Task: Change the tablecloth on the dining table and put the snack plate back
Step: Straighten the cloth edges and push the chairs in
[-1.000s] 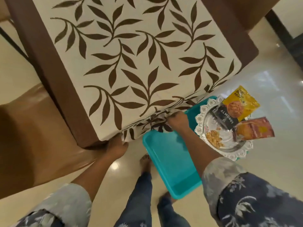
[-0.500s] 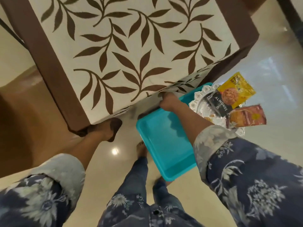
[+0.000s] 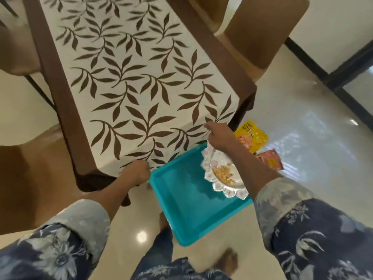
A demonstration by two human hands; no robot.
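Observation:
A cream tablecloth (image 3: 129, 93) with brown leaves and a brown border covers the dining table. My left hand (image 3: 136, 174) grips its near hem at the table's front edge. My right hand (image 3: 220, 136) pinches the same hem near the right front corner. Below the table edge, a silver scalloped snack plate (image 3: 224, 178) with nuts sits on a teal tray (image 3: 187, 205). My right forearm crosses over part of the plate.
A yellow snack pouch (image 3: 252, 138) and a red pouch (image 3: 271, 162) lie at the tray's right side. Tan chairs stand at the left (image 3: 30, 174) and at the far right (image 3: 262, 31). Glossy floor spreads to the right. My feet are below the tray.
Both hands have shifted right along the near hem, the right one to the corner. The hem now lies flatter over the table edge. The view pulled back.

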